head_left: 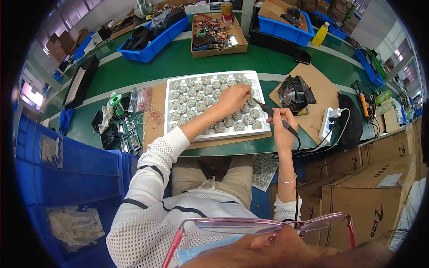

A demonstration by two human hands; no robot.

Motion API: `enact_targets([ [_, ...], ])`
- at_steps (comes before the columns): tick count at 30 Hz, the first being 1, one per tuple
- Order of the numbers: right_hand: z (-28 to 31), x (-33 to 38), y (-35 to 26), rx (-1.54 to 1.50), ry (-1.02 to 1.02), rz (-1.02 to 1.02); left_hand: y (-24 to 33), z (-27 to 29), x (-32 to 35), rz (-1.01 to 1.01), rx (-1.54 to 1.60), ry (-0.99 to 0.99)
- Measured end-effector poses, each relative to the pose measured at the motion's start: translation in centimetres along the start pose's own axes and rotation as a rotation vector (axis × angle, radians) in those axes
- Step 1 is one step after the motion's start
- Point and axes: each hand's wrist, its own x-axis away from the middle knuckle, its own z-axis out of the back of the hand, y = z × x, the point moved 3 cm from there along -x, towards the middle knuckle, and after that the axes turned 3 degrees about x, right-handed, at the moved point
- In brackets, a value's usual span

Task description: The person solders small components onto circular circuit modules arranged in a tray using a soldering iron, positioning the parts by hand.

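Note:
A white foam tray (168, 96) lies in front of me, filled with rows of small round metallic parts (191, 103). My left hand (234, 98) reaches over its right half, fingertips pinched together near the upper right rows. Whatever sits between those fingertips is too small or hidden to name. In my right hand (283, 126) is a soldering iron (269, 110) with a dark handle, held like a pen. Its tip points up and left, close to my left fingertips and the parts at the tray's right side. A black cord trails from the iron along my right forearm.
Right of the tray stand a black fan (292, 94) and a white power strip (327, 125) with cords. A solder spool (117, 102) and loose metal pieces lie left. Blue bins (156, 42) and a box of components (219, 52) stand behind; cartons (357, 196) fill the lower right.

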Motion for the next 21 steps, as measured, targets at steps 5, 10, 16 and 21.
enact_targets([
  [5,0.7,0.8,-0.8,-0.042,0.035,-0.033,0.7,1.3,0.2,0.103,-0.005,-0.132],
  [10,1.0,1.4,-0.1,-0.050,0.023,-0.021,0.8,0.9,0.6,0.053,0.050,-0.078],
  [16,1.3,1.5,-0.1,-0.044,0.024,-0.032,1.5,0.9,0.6,0.037,0.049,-0.097],
  [21,1.1,1.4,0.0,-0.005,0.000,-0.011,1.3,0.4,0.7,0.003,0.025,-0.100],
])
